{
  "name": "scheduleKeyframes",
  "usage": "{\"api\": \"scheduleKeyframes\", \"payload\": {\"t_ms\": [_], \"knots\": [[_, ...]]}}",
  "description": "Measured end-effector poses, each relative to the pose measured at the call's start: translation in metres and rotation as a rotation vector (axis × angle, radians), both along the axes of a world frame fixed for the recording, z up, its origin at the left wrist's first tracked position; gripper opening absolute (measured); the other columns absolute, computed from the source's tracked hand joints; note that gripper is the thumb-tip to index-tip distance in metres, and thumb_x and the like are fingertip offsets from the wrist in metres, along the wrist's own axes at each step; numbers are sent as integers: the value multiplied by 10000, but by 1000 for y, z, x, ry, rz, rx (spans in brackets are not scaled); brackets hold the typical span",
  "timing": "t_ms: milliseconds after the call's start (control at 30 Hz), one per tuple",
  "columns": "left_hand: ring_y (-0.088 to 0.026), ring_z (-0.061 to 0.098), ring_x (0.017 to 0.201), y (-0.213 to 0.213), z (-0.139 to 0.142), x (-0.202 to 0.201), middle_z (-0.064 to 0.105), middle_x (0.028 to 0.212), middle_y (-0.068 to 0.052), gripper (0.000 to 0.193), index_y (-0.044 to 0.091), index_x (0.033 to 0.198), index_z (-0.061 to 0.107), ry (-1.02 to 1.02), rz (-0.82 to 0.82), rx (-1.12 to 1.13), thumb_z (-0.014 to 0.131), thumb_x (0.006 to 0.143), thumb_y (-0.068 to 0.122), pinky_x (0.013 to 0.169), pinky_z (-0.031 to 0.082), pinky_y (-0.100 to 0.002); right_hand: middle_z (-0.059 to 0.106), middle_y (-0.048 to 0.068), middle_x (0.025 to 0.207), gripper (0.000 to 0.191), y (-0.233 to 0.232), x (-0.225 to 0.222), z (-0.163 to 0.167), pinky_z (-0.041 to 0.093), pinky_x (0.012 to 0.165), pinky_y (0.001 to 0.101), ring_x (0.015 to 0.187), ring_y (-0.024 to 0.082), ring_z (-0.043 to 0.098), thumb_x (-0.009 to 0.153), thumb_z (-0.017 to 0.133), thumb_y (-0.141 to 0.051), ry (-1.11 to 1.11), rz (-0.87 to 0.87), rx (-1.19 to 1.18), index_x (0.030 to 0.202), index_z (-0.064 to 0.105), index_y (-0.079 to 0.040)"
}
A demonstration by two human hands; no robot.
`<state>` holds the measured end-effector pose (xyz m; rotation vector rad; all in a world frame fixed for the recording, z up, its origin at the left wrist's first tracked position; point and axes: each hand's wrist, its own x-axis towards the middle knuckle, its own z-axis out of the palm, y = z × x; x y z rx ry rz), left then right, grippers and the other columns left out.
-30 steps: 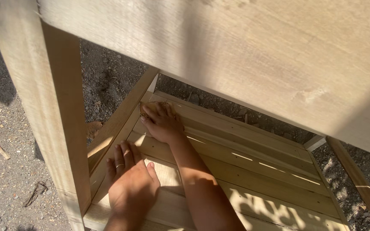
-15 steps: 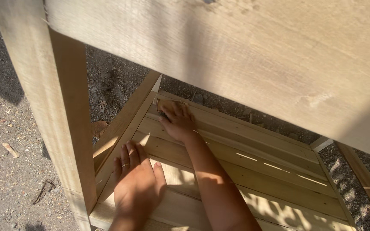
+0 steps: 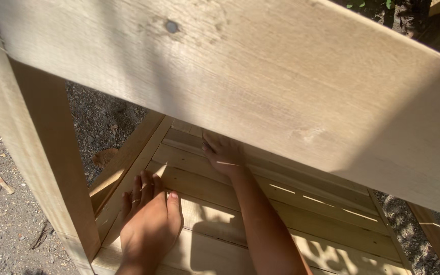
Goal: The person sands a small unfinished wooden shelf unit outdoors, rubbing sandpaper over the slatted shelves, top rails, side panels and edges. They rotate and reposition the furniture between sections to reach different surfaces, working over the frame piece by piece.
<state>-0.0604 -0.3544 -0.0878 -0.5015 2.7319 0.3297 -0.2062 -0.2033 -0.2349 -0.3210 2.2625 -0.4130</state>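
head | left hand (image 3: 150, 222) flat on slatted shelf (image 3: 301, 214) | right hand (image 3: 224, 153) likewise

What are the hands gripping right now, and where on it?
Nothing gripped: left hand and right hand rest flat on the slatted shelf.

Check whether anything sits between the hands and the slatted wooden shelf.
Nothing visible does: the left hand and right hand both lie flat on the pale slatted wooden shelf, under the wide wooden top board.
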Motion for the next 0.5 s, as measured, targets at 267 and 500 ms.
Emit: {"api": "scheduleKeyframes", "payload": {"t_ms": [267,500], "knots": [[-392,261,1485,24,3,-20,265,1623,-237,687,-5,1483,381,-123,-66,-47,413,893,345,1194,179,-508,73,19,1727,577,106,120,126,56,1219,568,1578,328,-56,1006,410,-517,-93,171,-217,1572,378,-411],[-296,55,1535,110,-42,-36,89,1698,-129,690,49,1595,142,-417,-92,98,227,990,369,1210,70,-507,61,-18,1737,583,84,48,57,64,1233,575,1598,261,-10,980,352,-610,-54,64,-43,1539,375,-445]]}}
